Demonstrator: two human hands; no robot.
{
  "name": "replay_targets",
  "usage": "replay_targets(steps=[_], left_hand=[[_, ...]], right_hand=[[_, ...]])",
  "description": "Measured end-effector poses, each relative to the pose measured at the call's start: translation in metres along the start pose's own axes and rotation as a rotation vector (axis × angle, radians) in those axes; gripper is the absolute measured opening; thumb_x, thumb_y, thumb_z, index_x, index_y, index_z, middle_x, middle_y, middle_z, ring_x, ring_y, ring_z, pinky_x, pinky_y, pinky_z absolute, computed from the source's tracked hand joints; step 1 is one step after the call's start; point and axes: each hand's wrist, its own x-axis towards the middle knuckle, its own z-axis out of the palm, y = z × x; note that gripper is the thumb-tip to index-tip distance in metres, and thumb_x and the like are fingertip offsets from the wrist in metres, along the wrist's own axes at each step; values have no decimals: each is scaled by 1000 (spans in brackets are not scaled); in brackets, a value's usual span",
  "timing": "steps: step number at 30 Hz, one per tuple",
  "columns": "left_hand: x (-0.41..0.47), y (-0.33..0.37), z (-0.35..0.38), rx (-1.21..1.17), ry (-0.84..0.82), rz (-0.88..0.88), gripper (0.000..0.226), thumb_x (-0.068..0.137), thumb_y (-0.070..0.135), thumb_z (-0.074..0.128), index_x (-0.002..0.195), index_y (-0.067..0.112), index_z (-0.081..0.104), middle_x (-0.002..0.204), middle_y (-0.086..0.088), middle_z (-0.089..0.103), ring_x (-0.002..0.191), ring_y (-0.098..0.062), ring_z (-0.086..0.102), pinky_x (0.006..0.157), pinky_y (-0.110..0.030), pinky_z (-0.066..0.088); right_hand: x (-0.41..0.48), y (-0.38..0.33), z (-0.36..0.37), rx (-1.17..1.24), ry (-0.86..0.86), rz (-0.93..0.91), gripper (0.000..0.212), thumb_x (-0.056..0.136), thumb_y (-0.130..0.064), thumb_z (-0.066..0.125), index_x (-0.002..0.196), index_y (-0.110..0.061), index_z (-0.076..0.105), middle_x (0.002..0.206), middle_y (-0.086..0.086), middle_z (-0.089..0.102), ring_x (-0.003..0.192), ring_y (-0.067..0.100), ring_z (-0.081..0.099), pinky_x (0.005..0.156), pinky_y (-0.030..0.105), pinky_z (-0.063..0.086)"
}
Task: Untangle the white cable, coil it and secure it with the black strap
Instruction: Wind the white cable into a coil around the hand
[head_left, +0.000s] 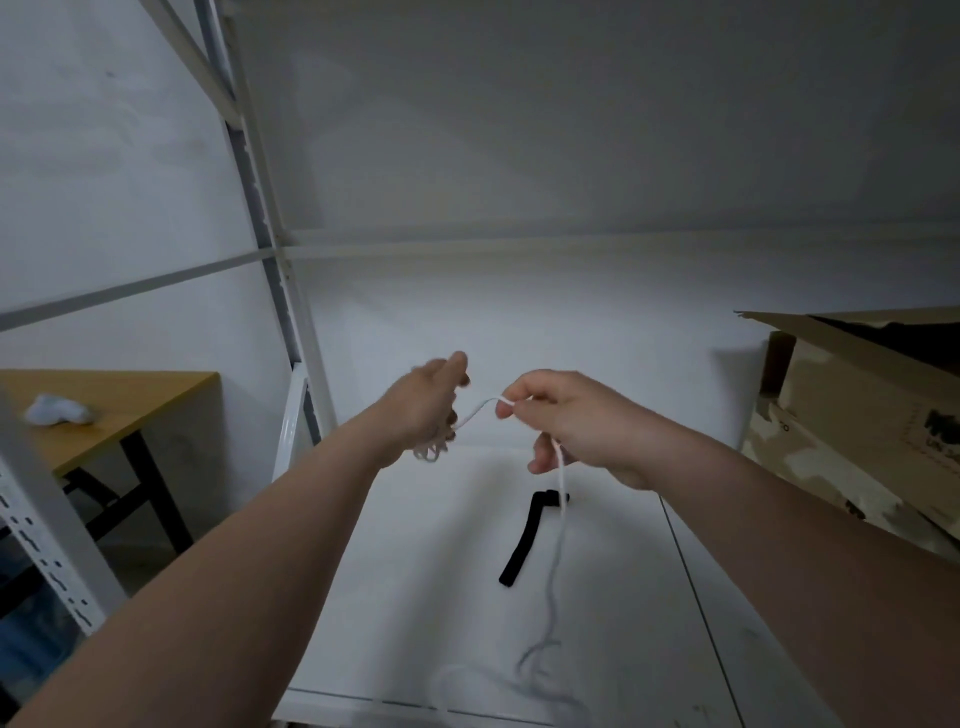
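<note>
My left hand (431, 402) grips several small loops of the white cable (560, 545), which poke out below its fingers. A short stretch of cable runs across to my right hand (563, 421), which pinches it between thumb and forefinger. From there the cable hangs down to the white shelf board (415, 597) and ends in loose curls near the front edge. The black strap (524, 538) lies flat on the shelf below my right hand, its upper end bent over, and the hanging cable crosses that end.
A torn cardboard box (852, 410) stands on the shelf at the right. White metal shelving uprights (270, 218) rise at the left. Beyond them is a wooden table (98, 410) with a white crumpled cloth (54, 410) on it.
</note>
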Motion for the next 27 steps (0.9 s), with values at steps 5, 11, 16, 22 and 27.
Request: replay_targets(steps=[5, 11, 16, 22, 27], left_hand=[[-10, 1, -2, -250, -464, -150, 61, 95, 58, 28, 120, 7, 51, 66, -12, 52, 61, -27, 55, 60, -29, 46], [-19, 1, -5, -543, -639, -113, 54, 76, 34, 73, 123, 14, 55, 88, -10, 59, 71, -20, 60, 61, -26, 54], [-17, 10, -5, -1001, -628, -22, 85, 51, 19, 88, 128, 6, 55, 96, -14, 64, 77, -25, 66, 70, -36, 58], [-17, 37, 2, -1417, -447, 64, 31, 77, 19, 55, 102, 5, 66, 77, -12, 64, 69, -22, 64, 71, -36, 57], [-12, 45, 1, -1493, -324, 83, 26, 87, 13, 47, 67, 2, 60, 58, -6, 60, 53, -22, 64, 65, -32, 56]], right_hand=[[5, 8, -10, 54, 107, 75, 22, 99, -18, 44, 91, -20, 64, 90, -3, 51, 61, 13, 36, 53, 21, 45], [10, 21, -14, -39, 338, -76, 26, 94, -17, 53, 76, -30, 66, 92, -7, 65, 84, 8, 54, 66, 19, 39], [13, 20, -11, 27, 394, -95, 15, 89, -30, 61, 77, -22, 62, 73, 1, 53, 64, 14, 44, 59, 27, 35], [14, 11, -1, -111, 389, -116, 26, 94, -20, 46, 69, -25, 53, 64, -3, 57, 52, 11, 42, 50, 24, 33], [13, 5, 10, 111, 235, 22, 25, 95, -16, 43, 82, -23, 64, 69, -2, 64, 50, 12, 34, 45, 22, 26]])
